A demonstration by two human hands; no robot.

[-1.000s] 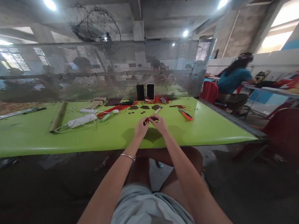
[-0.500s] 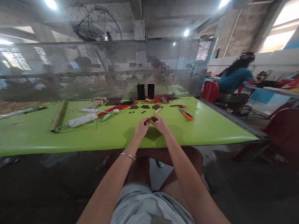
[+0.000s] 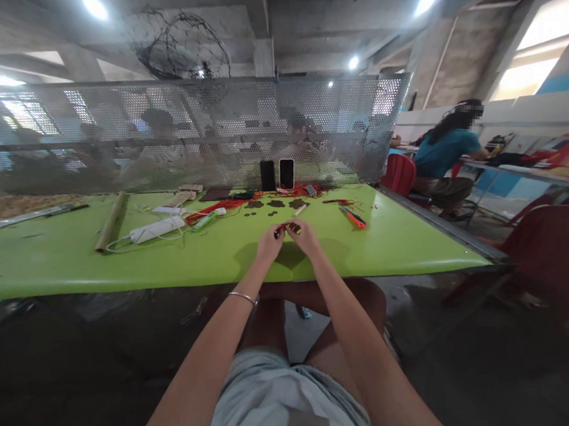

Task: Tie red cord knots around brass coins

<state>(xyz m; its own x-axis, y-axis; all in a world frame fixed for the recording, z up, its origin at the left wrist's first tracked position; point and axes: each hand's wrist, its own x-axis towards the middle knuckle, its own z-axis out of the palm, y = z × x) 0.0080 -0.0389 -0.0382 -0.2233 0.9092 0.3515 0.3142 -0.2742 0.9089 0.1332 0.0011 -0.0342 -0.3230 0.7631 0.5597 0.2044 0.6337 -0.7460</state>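
Note:
My left hand (image 3: 270,241) and my right hand (image 3: 303,237) meet above the green table (image 3: 204,259), fingertips close together. Between them is a small dark and red item (image 3: 279,232), pinched by the left fingers and touched by the right; its details are too small to tell. Just beyond the hands lie small dark round pieces (image 3: 272,213) and flat dark clusters (image 3: 276,203). A short pale stick (image 3: 301,210) rests behind the right hand. Red cords (image 3: 222,207) spread across the table behind the left hand.
An orange cutter (image 3: 355,218) lies to the right. A white power strip (image 3: 157,229) with its cable and a tube (image 3: 111,223) are at the left. Two phones (image 3: 287,174) lean on a perforated metal screen (image 3: 231,132). A person (image 3: 445,149) sits at another table.

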